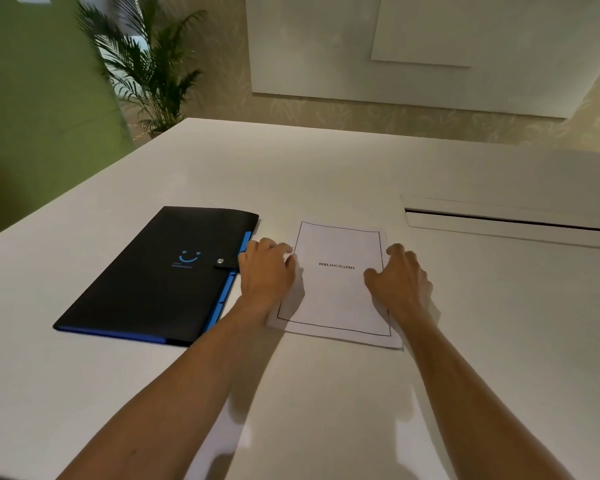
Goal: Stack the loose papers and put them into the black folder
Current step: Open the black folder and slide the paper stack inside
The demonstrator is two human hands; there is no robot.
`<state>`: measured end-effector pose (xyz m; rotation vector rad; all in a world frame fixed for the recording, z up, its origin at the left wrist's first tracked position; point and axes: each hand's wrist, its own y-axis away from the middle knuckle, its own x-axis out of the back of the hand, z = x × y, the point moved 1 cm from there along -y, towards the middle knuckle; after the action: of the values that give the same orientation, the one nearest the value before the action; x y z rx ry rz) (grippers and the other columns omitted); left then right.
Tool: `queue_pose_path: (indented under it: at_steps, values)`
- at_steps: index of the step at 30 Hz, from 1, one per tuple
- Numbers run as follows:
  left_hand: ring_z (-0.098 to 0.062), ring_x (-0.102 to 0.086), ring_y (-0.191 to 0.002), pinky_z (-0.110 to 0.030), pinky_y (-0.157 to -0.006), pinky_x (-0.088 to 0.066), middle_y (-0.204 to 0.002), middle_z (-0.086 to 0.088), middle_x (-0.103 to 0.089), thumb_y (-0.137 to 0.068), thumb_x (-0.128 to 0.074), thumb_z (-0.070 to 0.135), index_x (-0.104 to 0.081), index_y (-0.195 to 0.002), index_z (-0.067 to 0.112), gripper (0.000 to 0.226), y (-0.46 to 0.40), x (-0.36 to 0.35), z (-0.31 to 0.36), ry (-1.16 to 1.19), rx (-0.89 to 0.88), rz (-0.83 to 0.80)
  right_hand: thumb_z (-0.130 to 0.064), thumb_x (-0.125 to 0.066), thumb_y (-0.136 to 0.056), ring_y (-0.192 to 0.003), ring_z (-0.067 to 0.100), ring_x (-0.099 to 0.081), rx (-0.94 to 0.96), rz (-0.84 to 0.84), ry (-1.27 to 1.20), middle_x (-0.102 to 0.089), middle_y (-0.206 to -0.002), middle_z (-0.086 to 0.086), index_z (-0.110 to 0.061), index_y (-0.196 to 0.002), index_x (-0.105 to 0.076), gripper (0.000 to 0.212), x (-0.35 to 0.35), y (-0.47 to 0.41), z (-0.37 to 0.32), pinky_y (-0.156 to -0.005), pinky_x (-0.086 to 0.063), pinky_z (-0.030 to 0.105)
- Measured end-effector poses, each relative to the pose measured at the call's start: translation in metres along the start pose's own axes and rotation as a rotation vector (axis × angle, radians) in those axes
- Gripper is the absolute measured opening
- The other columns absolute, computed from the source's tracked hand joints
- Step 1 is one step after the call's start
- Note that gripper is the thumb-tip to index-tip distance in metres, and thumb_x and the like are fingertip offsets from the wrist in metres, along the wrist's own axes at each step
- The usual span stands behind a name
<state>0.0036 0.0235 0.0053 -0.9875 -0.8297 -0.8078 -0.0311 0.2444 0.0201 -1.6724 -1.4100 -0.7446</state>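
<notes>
Lying furthest left on the white table point(326, 174), the black folder point(146, 275) sits closed, its snap strap fastened over the blue inner edge; nothing has gone into it yet, as far as can be judged. Just right of the folder, the left hand point(265, 271) rests at the left edge of the papers point(336, 296), fingers curled and palm down, touching the sheet's margin rather than pinching it; whether a finger is tucked under the edge cannot be told. The papers lie flat between the two hands, a bordered page headed BIBLIOGRAPHY on top, and a slight offset at the lower corners suggests more than one sheet beneath, roughly squared. On the far side, the right hand point(400, 278) presses on the right margin with fingers loosely spread and bent, gripping nothing. Further right, a slot point(510, 221) is cut into the table top. By this reading the stacking looks nearly finished; still to come are unsnapping the folder, opening it, and sliding the pile inside.
</notes>
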Motion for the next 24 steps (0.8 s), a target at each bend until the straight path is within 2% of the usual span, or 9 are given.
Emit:
queue_pose_path:
  at_steps: [3,6,8,9,11,13,18,24]
  values:
    - [-0.021,-0.048,-0.106,-0.033,-0.082,-0.031,-0.112,-0.001,-0.061,-0.089,-0.056,0.020,-0.069,-0.104,0.024,0.020,-0.006,0.014,-0.022,0.010,0.069,0.090,-0.030,-0.060,-0.083,-0.098,0.032,-0.060,0.112,0.035,-0.130,-0.063,-0.113,0.009,-0.016,-0.117,-0.059,0.037,-0.008,-0.002,-0.030,-0.073,-0.036,0.033]
    - [-0.024,-0.052,-0.108,-0.037,-0.092,-0.035,-0.111,-0.005,-0.063,-0.084,-0.058,0.007,-0.068,-0.107,0.015,0.027,-0.011,0.029,-0.054,0.035,0.088,0.118,-0.029,-0.058,-0.089,-0.103,0.026,-0.061,0.289,-0.037,-0.188,-0.065,-0.115,0.008,-0.015,-0.112,-0.065,0.028,-0.024,0.000,-0.068,-0.082,-0.045,0.035]
    - [-0.029,-0.054,-0.111,-0.042,-0.097,-0.037,-0.113,-0.011,-0.064,-0.082,-0.057,0.002,-0.067,-0.110,0.008,0.030,-0.013,0.033,-0.078,0.014,0.086,0.098,-0.028,-0.056,-0.091,-0.104,0.026,-0.060,0.388,-0.102,-0.198,-0.065,-0.115,0.008,-0.013,-0.114,-0.065,0.029,-0.039,0.004,-0.095,-0.084,-0.045,0.036]
    - [-0.030,-0.050,-0.119,-0.045,-0.104,-0.033,-0.122,-0.012,-0.061,-0.084,-0.055,0.002,-0.064,-0.118,0.008,0.036,-0.012,0.033,-0.090,-0.017,0.103,0.055,-0.028,-0.055,-0.092,-0.105,0.025,-0.059,0.431,-0.131,-0.190,-0.064,-0.115,0.008,-0.012,-0.117,-0.065,0.030,-0.047,0.006,-0.108,-0.085,-0.044,0.036]
    - [-0.029,-0.031,-0.139,-0.054,-0.113,-0.016,-0.143,-0.010,-0.046,-0.091,-0.048,0.008,-0.051,-0.134,0.012,0.044,-0.008,0.030,-0.110,-0.064,0.166,-0.075,-0.028,-0.054,-0.094,-0.109,0.025,-0.057,0.514,-0.183,-0.163,-0.064,-0.119,0.009,-0.012,-0.123,-0.063,0.034,-0.064,0.012,-0.132,-0.087,-0.044,0.036]
    - [-0.029,-0.016,-0.145,-0.061,-0.112,-0.005,-0.153,-0.007,-0.033,-0.095,-0.041,0.013,-0.040,-0.143,0.017,0.048,-0.004,0.024,-0.123,-0.090,0.200,-0.173,-0.028,-0.055,-0.095,-0.108,0.025,-0.057,0.582,-0.217,-0.122,-0.063,-0.119,0.009,-0.011,-0.123,-0.063,0.034,-0.082,0.018,-0.150,-0.087,-0.046,0.037]
    - [-0.030,-0.011,-0.146,-0.061,-0.113,-0.003,-0.158,-0.008,-0.024,-0.095,-0.039,0.013,-0.029,-0.148,0.016,0.055,0.001,0.016,-0.128,-0.107,0.200,-0.219,-0.033,-0.053,-0.097,-0.093,0.022,-0.055,0.778,-0.224,0.091,-0.062,-0.107,0.008,-0.013,-0.106,-0.068,0.027,-0.118,0.030,-0.176,-0.079,-0.049,0.036]
    - [-0.031,-0.012,-0.146,-0.060,-0.113,-0.002,-0.156,-0.010,-0.026,-0.094,-0.043,0.020,-0.032,-0.146,0.013,0.054,-0.002,0.012,-0.120,-0.078,0.221,-0.193,-0.043,-0.055,-0.095,-0.092,0.023,-0.057,0.808,-0.226,0.261,-0.061,-0.102,0.008,-0.012,-0.100,-0.069,0.034,-0.134,0.019,-0.193,-0.076,-0.047,0.035]
